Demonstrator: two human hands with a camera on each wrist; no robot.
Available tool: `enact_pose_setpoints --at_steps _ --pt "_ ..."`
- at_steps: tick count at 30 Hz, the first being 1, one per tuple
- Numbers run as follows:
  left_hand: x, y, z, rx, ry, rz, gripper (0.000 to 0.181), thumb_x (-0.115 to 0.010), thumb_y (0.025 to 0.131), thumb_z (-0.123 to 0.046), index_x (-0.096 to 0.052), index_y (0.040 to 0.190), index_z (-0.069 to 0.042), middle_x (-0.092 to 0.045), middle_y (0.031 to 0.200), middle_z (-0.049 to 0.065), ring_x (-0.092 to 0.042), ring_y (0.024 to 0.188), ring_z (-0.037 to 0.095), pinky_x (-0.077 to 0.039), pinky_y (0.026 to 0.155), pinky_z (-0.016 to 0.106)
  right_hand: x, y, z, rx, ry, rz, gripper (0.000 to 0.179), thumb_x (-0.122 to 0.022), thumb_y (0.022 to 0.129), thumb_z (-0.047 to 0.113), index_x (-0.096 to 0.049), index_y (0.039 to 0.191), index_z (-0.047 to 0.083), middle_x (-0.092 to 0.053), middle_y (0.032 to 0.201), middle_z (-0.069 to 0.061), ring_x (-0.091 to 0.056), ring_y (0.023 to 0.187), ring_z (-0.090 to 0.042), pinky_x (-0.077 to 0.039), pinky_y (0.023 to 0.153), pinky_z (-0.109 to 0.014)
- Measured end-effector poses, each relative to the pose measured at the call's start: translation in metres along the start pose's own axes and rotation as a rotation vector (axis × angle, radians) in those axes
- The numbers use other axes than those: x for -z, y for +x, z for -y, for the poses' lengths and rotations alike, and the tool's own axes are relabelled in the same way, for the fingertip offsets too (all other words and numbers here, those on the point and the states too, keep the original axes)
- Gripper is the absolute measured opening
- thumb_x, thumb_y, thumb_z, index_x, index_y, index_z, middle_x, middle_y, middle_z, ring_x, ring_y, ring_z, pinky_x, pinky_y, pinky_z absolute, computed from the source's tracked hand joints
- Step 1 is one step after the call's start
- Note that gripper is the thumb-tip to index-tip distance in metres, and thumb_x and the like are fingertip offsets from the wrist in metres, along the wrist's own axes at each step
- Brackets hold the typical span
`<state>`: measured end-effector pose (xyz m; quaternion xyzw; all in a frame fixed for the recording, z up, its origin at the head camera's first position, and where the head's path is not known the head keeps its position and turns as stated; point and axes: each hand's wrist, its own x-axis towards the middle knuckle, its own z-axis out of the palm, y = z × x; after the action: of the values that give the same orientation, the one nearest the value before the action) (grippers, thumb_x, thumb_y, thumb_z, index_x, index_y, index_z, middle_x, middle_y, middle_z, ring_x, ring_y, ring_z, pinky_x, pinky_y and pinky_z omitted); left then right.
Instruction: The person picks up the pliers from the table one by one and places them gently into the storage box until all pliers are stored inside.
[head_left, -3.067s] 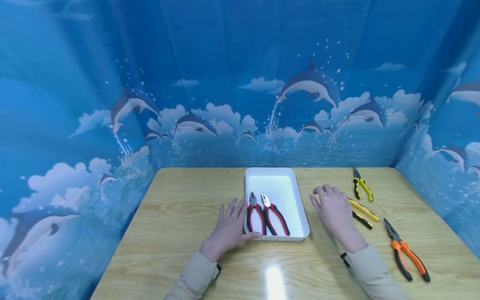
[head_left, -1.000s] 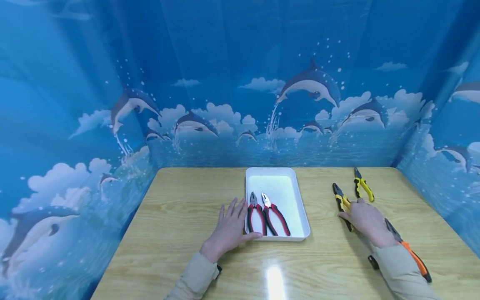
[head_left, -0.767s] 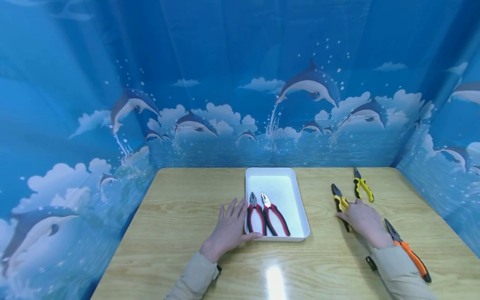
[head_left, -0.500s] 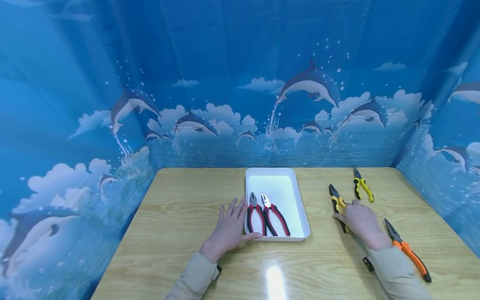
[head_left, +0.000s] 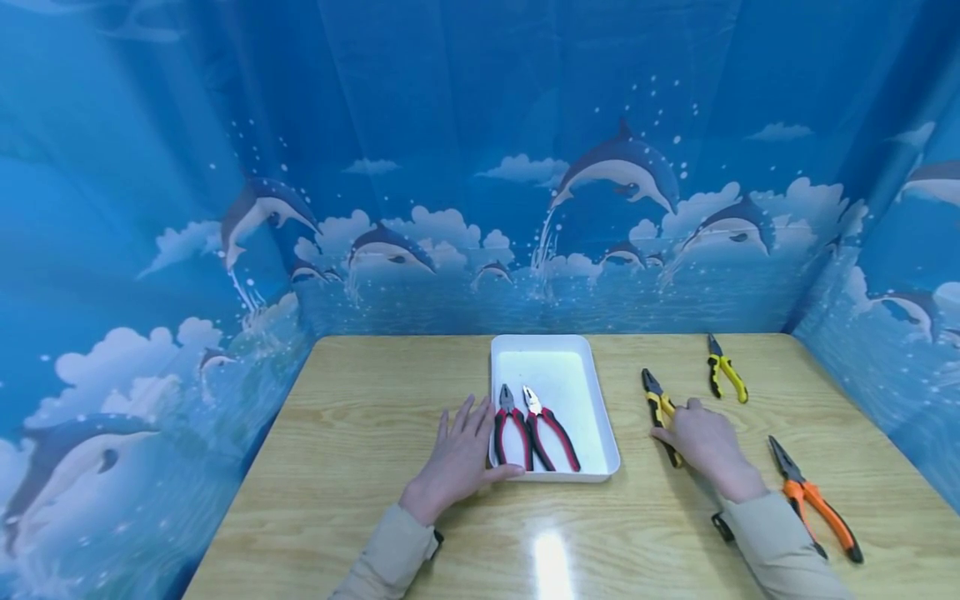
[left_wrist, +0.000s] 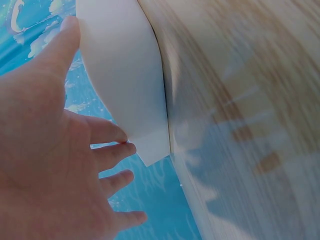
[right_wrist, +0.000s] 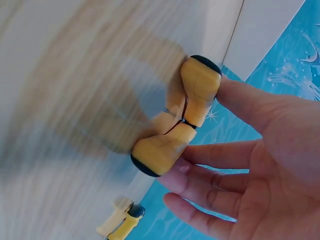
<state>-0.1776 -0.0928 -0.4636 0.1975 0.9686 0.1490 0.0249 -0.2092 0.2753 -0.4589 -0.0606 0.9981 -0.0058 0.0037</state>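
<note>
My left hand (head_left: 457, 454) lies with spread, straight fingers at the left front corner of a white tray (head_left: 606, 433); in the left wrist view its fingertips meet the tray's outer wall (left_wrist: 122, 65). Inside the tray lie two pairs of red-and-black pliers, one with a dark head (head_left: 513, 429) and one with a shiny head (head_left: 551, 433). Right of the tray, my right hand (head_left: 705, 437) grips yellow-and-black pliers (head_left: 654, 396) by the handles, head pointing away from me. In the right wrist view, thumb and fingers pinch the two yellow handles (right_wrist: 202, 82) from either side.
Smaller yellow long-nose pliers (head_left: 725, 371) lie at the back right of the wooden table (head_left: 360, 417). Orange-and-black long-nose pliers (head_left: 813, 497) lie at the right, partly behind my right sleeve (head_left: 776, 537). A blue dolphin-print curtain (head_left: 465, 167) encloses the table's back and sides.
My right hand first reached out to the yellow-and-black pliers and took hold of them. It has since moved left with them, toward the tray. My left hand has stayed put.
</note>
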Motion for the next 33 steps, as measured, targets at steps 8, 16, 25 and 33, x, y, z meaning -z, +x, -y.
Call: enact_pose_setpoints --at_steps 8,16,25,33 --pt "0.0 0.001 0.0 0.006 0.003 0.0 0.104 -0.06 0.088 -0.071 -0.027 0.159 -0.003 -0.024 0.166 0.016 -0.015 0.154 0.041 -0.014 0.121 0.067 -0.002 0.003 0.008 -0.002 0.001 -0.004 0.049 -0.073 0.093 0.04 -0.059 0.069 -0.001 -0.051 0.08 -0.019 -0.048 0.053 -0.022 -0.042 0.044 -0.032" --pt "0.0 0.001 0.0 0.005 0.008 -0.002 0.104 -0.06 0.088 -0.071 -0.028 0.159 -0.003 -0.025 0.166 0.016 -0.015 0.154 0.041 -0.015 0.121 0.067 -0.002 -0.001 0.016 0.031 0.012 -0.018 0.048 -0.075 0.091 0.04 -0.063 0.077 -0.005 -0.051 0.078 -0.017 -0.047 0.054 -0.021 -0.042 0.044 -0.03" --pt "0.001 0.0 -0.001 0.007 0.019 0.001 0.104 -0.06 0.088 -0.071 -0.028 0.159 -0.003 -0.025 0.166 0.016 -0.015 0.154 0.041 -0.014 0.121 0.067 -0.002 -0.003 0.02 0.049 0.026 -0.014 0.047 -0.074 0.091 0.041 -0.06 0.073 -0.001 -0.048 0.077 -0.014 -0.046 0.056 -0.02 -0.041 0.044 -0.029" --pt "0.0 0.0 -0.002 0.008 0.018 0.0 0.103 -0.061 0.088 -0.071 -0.029 0.159 -0.003 -0.025 0.166 0.016 -0.015 0.154 0.04 -0.015 0.121 0.067 -0.001 0.0 0.026 0.019 0.012 0.007 0.055 -0.07 0.095 0.041 -0.061 0.085 -0.012 -0.051 0.08 -0.018 -0.049 0.054 -0.023 -0.046 0.044 -0.036"
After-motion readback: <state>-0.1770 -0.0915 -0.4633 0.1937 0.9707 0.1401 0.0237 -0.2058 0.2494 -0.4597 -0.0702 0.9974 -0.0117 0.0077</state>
